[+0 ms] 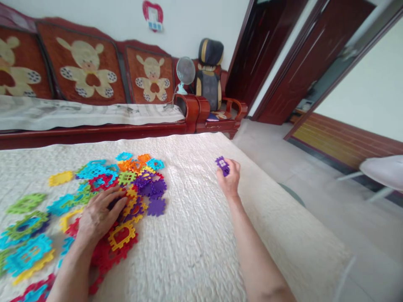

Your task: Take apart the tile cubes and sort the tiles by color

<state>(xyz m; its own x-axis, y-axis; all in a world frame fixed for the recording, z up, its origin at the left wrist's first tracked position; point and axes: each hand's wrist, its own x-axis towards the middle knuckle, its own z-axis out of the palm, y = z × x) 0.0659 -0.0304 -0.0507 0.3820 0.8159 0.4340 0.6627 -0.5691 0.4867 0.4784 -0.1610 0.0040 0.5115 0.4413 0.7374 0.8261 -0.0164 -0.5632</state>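
Observation:
My left hand (102, 212) rests in a spread-out pile of plastic interlocking tiles, its fingers curled down among the pieces; what lies under the fingertips is hidden. Purple tiles (156, 206) and a yellow frame tile (122, 235) lie close by it. Off to the right, my right hand (230, 176) pinches a purple window tile (222, 164) between thumb and fingers, apart from the pile. Blue tiles (30, 253), green tiles (27, 203) and red tiles (110, 256) are scattered around my left forearm.
A cream quilted cover (185, 235) lies over the table. Behind it stands a wooden sofa (192, 110) with bear-patterned cushions (90, 63) and a small fan (185, 71). Tiled floor (283, 159) and a white stool (385, 170) are at the right.

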